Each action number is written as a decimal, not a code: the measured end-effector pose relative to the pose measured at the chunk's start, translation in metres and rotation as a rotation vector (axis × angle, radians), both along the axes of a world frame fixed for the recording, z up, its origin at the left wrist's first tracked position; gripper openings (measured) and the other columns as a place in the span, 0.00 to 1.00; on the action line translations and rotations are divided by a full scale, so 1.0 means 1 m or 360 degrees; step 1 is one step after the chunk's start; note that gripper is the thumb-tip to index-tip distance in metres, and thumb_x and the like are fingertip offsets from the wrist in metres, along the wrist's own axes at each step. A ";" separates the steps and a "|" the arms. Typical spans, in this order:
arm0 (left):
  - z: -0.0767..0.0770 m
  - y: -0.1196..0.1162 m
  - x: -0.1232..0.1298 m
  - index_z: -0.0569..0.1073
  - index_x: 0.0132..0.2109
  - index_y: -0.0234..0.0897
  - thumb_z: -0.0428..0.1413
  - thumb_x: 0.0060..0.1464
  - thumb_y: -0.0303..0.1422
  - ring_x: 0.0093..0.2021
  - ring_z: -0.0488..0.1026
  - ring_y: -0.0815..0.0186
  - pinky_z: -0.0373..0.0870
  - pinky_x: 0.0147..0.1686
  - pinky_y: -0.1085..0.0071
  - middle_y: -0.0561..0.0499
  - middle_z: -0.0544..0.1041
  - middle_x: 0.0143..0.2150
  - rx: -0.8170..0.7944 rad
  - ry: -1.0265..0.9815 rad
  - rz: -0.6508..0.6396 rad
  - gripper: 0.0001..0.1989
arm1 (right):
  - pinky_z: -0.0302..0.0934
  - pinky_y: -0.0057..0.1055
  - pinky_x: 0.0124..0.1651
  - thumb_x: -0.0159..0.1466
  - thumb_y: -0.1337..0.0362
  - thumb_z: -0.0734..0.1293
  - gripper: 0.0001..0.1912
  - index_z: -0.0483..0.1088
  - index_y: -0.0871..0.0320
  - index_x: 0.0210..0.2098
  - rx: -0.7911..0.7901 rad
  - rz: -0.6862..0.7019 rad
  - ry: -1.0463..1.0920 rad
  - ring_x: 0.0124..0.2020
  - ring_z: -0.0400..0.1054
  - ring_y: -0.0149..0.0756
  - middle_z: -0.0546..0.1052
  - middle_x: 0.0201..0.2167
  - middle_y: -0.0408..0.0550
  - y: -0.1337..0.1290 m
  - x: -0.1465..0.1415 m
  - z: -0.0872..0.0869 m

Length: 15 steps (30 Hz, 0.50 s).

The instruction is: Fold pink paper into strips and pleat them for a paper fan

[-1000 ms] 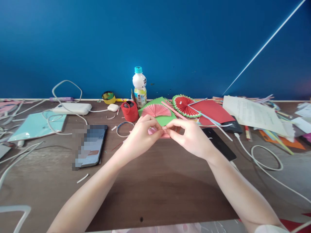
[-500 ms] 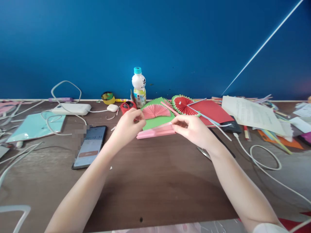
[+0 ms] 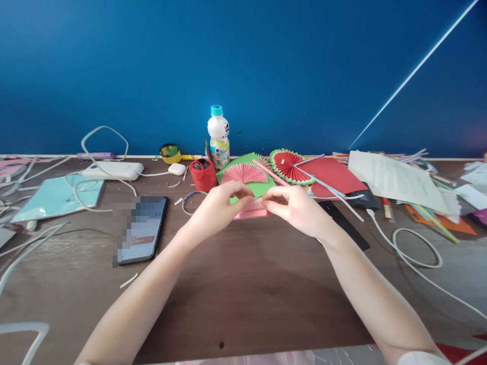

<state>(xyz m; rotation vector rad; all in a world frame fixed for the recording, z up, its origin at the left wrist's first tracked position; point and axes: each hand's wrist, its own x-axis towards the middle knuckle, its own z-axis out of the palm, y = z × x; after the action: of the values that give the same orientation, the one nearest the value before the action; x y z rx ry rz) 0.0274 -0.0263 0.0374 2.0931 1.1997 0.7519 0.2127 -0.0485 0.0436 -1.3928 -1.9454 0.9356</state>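
Note:
A folded strip of pink paper (image 3: 251,214) lies across the front of the green sheet, between my two hands. My left hand (image 3: 221,204) is closed around its left end, the thumb and fingertips pinched together. At its right end, my right hand (image 3: 294,207) pinches the pink paper between thumb and fingers. Much of the strip is covered by my fingers. Just behind the hands, a pleated pink paper fan (image 3: 244,174) rests on the green sheet (image 3: 262,189). A round red and green pleated fan (image 3: 288,165) sits to its right.
A phone (image 3: 142,230) lies left of my forearm, with a thin white strip (image 3: 129,280) below it. Behind are a red roll (image 3: 203,175) and a bottle (image 3: 218,139). On the right are red paper (image 3: 333,175), a black case (image 3: 348,225), a printed sheet (image 3: 395,177) and cables.
My left hand has moved right and slightly down onto the pink paper. My right hand has shifted a little left. A thin white strip now lies on the table below the phone.

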 end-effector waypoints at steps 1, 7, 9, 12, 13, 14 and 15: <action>0.001 -0.003 0.003 0.71 0.33 0.38 0.50 0.53 0.35 0.32 0.69 0.69 0.62 0.32 0.74 0.54 0.74 0.32 -0.0058 -0.0022 -0.0031 0.08 | 0.54 0.28 0.29 0.58 0.65 0.60 0.08 0.69 0.59 0.26 -0.0006 0.0011 0.0002 0.26 0.63 0.31 0.72 0.25 0.42 0.000 -0.001 0.000; 0.003 -0.008 0.007 0.66 0.29 0.36 0.50 0.53 0.36 0.30 0.66 0.71 0.62 0.31 0.74 0.55 0.70 0.28 -0.0139 -0.0126 -0.0071 0.08 | 0.56 0.27 0.29 0.58 0.66 0.60 0.08 0.71 0.59 0.29 0.0007 0.0036 0.0066 0.27 0.64 0.30 0.73 0.26 0.43 -0.002 -0.003 0.001; 0.005 -0.008 0.006 0.65 0.29 0.36 0.50 0.53 0.38 0.29 0.66 0.71 0.62 0.31 0.74 0.55 0.69 0.28 -0.0156 -0.0124 -0.0103 0.10 | 0.57 0.27 0.30 0.58 0.67 0.61 0.07 0.71 0.59 0.29 0.0029 0.0029 0.0109 0.27 0.65 0.30 0.73 0.26 0.42 -0.002 -0.002 0.001; 0.006 -0.009 0.007 0.64 0.31 0.37 0.51 0.53 0.36 0.31 0.66 0.71 0.62 0.32 0.74 0.55 0.69 0.29 -0.0051 -0.0108 -0.0045 0.07 | 0.57 0.26 0.29 0.58 0.68 0.61 0.06 0.70 0.59 0.28 0.0077 0.0019 0.0141 0.27 0.65 0.29 0.72 0.25 0.41 -0.003 -0.002 0.002; 0.006 -0.009 0.007 0.64 0.31 0.37 0.52 0.52 0.34 0.32 0.66 0.71 0.62 0.32 0.74 0.55 0.69 0.30 0.0040 -0.0093 0.0003 0.06 | 0.56 0.26 0.29 0.58 0.68 0.61 0.07 0.70 0.59 0.28 0.0091 0.0022 0.0141 0.26 0.64 0.29 0.72 0.25 0.41 -0.003 -0.003 0.002; 0.006 -0.010 0.008 0.64 0.31 0.37 0.52 0.51 0.32 0.33 0.65 0.71 0.62 0.33 0.74 0.55 0.69 0.32 0.0138 -0.0065 0.0041 0.05 | 0.57 0.26 0.29 0.58 0.68 0.60 0.07 0.69 0.59 0.28 0.0104 0.0027 0.0139 0.26 0.65 0.29 0.73 0.25 0.41 -0.004 -0.003 0.002; 0.006 -0.010 0.008 0.64 0.31 0.37 0.53 0.50 0.30 0.34 0.65 0.70 0.62 0.34 0.74 0.54 0.68 0.32 0.0232 -0.0026 0.0059 0.04 | 0.57 0.26 0.29 0.58 0.69 0.60 0.07 0.69 0.59 0.28 0.0118 0.0033 0.0136 0.27 0.65 0.29 0.73 0.26 0.41 -0.005 -0.004 0.003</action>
<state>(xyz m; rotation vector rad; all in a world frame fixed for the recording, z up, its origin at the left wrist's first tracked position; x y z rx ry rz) 0.0358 -0.0367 0.0436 2.1826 1.2105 0.8958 0.2089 -0.0535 0.0461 -1.2730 -1.9144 0.9086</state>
